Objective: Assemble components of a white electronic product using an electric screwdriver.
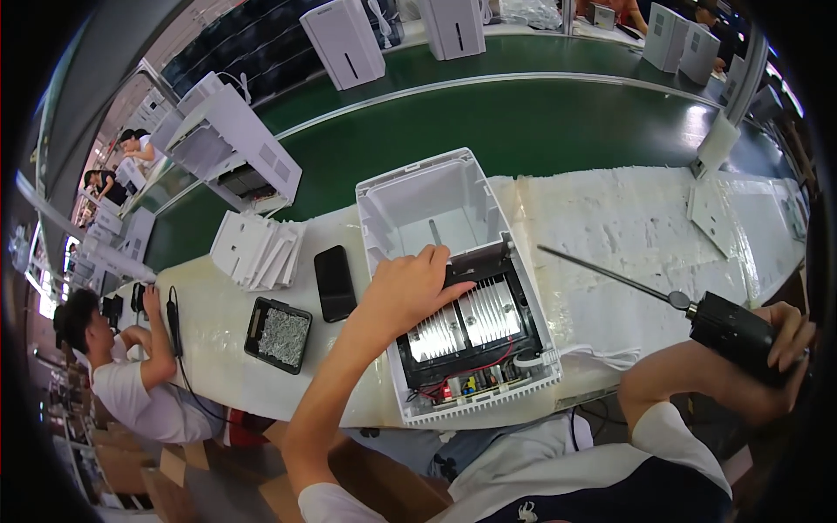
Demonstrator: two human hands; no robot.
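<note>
- White boxy plastic housing lay beside the green conveyor belt: probably stiff, moderately heavy, best held by its walls.
- Left hand pinched its black crossbar.
- Right hand gripped a black cylindrical screwdriver.

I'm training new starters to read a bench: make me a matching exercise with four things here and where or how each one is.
Things
1. Phone
2. Screwdriver
3. Tray
4. Plates

Places and states
A. White, in a loose stack
B. Held in the person's right hand
C. Lying flat, just right of the tray
D. Filled with small silvery pieces

Right pairs: 1-C, 2-B, 3-D, 4-A
</note>
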